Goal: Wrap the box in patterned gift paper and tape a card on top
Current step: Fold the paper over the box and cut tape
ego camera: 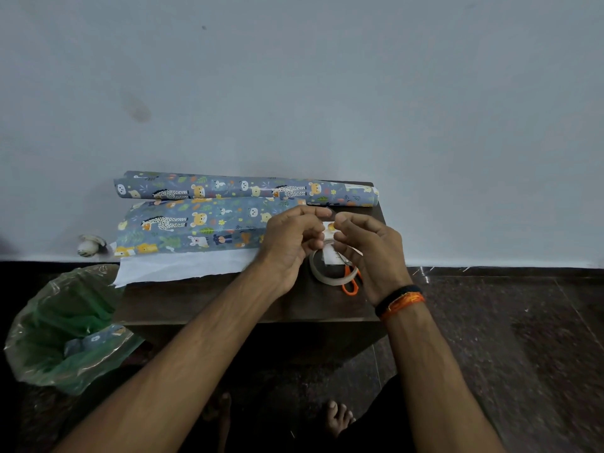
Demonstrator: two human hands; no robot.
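A box wrapped in blue animal-print paper (196, 228) lies on the small dark table (202, 302), with a white flap of paper (183, 268) spread in front of it. My left hand (289, 245) and my right hand (369, 250) are raised close together over the table's right side, fingertips curled, pinching what looks like a strip of clear tape (322, 212) between them. Below them lies the tape roll (327, 271). A small white card (330, 253) shows partly behind the fingers.
A roll of the same patterned paper (245, 189) lies along the wall behind the box. Orange-handled scissors (351, 282) rest by the tape roll. A green plastic bag (65, 328) with paper scraps stands on the floor at left. A small round object (88, 245) sits by the wall.
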